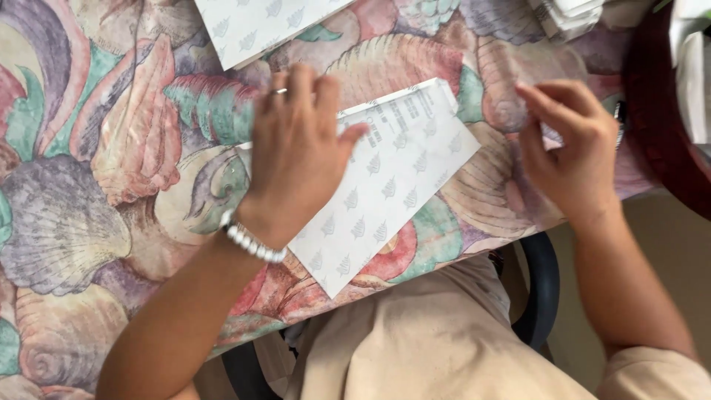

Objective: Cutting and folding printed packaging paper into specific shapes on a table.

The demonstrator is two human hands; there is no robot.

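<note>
**Pressing a leaf-patterned sheet flat on a shell-print table**

Lying at the centre of the frame, the folded white sheet [392,181] carries a faint grey leaf pattern and a block of small print near its upper end. Its long axis runs diagonally, from the lower centre of the frame up toward the upper right, and its narrow folded tip points to the upper right.

The left hand [296,152] rests palm-down on the sheet's left part, fingers spread and flat rather than closed around anything; a ring sits on one finger and a white bead bracelet [252,243] circles the wrist. The right hand [574,152] hovers at the right of the frame, just beyond the sheet's tip, fingers loosely curled toward the thumb; whether they pinch anything I cannot tell.

Under both lies the tablecloth [96,170], printed with large shells in pink, green and lilac. A second patterned sheet [259,26] lies at the upper edge, and a pile of folded white papers [570,15] sits at the upper right. A dark red round container [655,118] fills the right edge, with white papers [692,52] standing in it.
</note>
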